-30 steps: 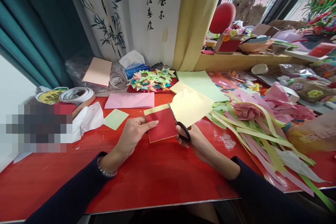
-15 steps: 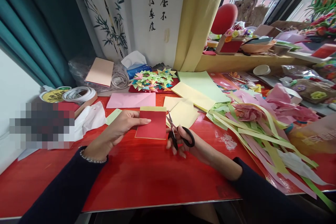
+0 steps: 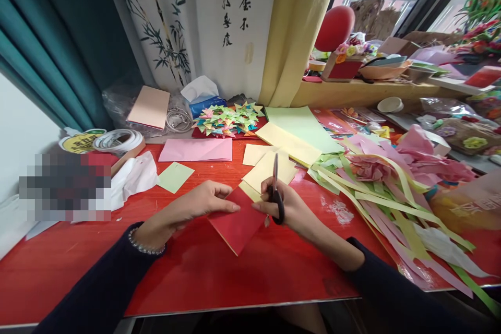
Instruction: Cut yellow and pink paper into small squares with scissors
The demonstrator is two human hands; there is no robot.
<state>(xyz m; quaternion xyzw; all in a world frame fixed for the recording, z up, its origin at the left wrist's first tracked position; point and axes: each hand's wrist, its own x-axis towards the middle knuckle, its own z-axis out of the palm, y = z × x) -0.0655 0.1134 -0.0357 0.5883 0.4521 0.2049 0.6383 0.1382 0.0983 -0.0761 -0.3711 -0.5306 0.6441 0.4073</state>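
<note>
Compared with half a second ago, our red card [image 3: 239, 227] is turned from square-on to cornerwise, one corner pointing toward us, and the scissors [image 3: 278, 203] are off its edge. It lies between our hands over the table [image 3: 188, 276]: our left hand [image 3: 205, 202] pinches its left side; our right hand [image 3: 287, 203] grips the scissors and touches the card's right side. The scissors' long axis points away from us. The card looks flat and stiff, a matte yellow paper strip [image 3: 250, 191] showing along one straight edge.
</note>
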